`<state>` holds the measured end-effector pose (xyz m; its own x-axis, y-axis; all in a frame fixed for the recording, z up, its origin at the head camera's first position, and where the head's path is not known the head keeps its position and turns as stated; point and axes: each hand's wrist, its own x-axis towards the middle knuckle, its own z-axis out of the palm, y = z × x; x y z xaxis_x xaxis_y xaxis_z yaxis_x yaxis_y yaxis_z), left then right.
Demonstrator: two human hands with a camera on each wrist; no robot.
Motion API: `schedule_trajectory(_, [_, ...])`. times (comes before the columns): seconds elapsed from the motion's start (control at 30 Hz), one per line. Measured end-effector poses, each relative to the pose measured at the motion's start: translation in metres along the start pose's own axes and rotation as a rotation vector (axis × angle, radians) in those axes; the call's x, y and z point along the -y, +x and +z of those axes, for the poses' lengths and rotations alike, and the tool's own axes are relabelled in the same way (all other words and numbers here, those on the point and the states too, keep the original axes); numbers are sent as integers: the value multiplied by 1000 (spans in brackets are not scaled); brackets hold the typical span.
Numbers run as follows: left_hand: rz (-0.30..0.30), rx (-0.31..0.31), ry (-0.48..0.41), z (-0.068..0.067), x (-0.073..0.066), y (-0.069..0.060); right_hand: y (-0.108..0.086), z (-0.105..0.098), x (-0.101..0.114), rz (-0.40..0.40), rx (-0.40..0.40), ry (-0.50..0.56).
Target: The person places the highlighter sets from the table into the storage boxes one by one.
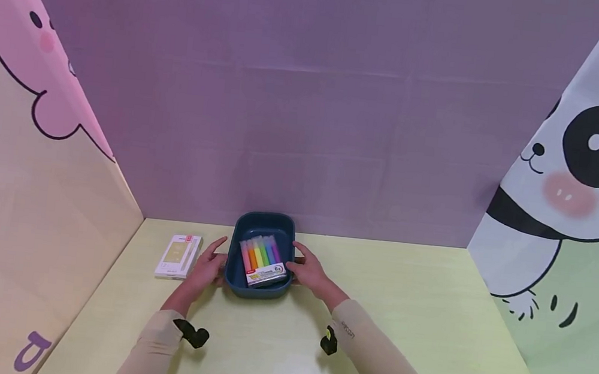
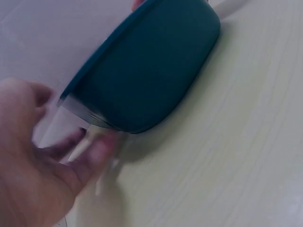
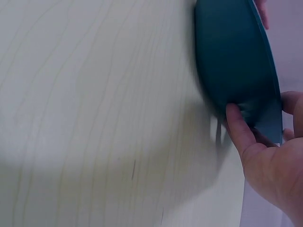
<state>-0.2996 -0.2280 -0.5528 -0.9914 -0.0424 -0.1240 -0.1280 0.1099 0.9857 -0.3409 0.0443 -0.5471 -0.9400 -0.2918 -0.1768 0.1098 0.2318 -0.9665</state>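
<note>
A dark blue-green plastic bin (image 1: 257,292) is between my two hands near the back of the table. Inside it lies a clear pack of coloured markers (image 1: 260,259) with a white label. My left hand (image 1: 208,267) is at the bin's left side; in the left wrist view its fingers (image 2: 97,149) are spread and blurred beside the bin's end. On the opposite side, my right hand (image 1: 310,270) grips the wall and rim, one finger (image 3: 238,124) against the outside and a fingertip over the edge. Whether the bin's base touches the table cannot be told.
A white box (image 1: 178,257) with a gold panel lies flat on the table (image 1: 400,317), just left of my left hand. A purple backdrop (image 1: 313,104) rises close behind the bin. Printed cartoon panels stand at the left and right sides.
</note>
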Motion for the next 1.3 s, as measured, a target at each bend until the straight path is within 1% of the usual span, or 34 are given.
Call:
schedule_trajectory(0.13, [55, -104, -43, 0, -3, 1, 1, 0, -2, 8, -6, -2])
schedule_trajectory(0.27, [108, -179, -35, -2, -7, 2, 1, 0, -2, 8, -10, 1])
schedule_trajectory(0.4, [170, -219, 11, -9, -10, 2, 1, 0, -2, 14, -17, 5])
schedule_trajectory(0.47, [192, -226, 49, -12, -20, -4, 0, 0, -1, 20, -20, 9])
schedule_trajectory(0.53, [220, -237, 82, -17, -22, -4, -1, 0, 1, 23, -23, 11])
schedule_trajectory(0.6, [231, -249, 126, -23, -23, -4, -2, 0, 2, 29, -26, 11])
schedule_trajectory(0.63, [237, -252, 141, -26, -24, -4, -2, 0, 2, 32, -26, 10])
schedule_trajectory(0.7, [253, -269, 172, -32, -15, 1, -1, 0, 0, 34, -24, 3])
schedule_trajectory(0.8, [249, -292, 223, -40, -14, 0, 0, 1, -1, 39, -20, 2])
schedule_trajectory(0.9, [227, -304, 250, -47, -13, -2, 0, 0, -2, 43, -16, 4])
schedule_trajectory(1.17, [177, -328, 277, -64, -9, -5, 2, -1, -5, 32, -4, 10])
schedule_trajectory(1.3, [174, -343, 311, -69, -5, -8, 2, -1, -4, 28, 1, 27])
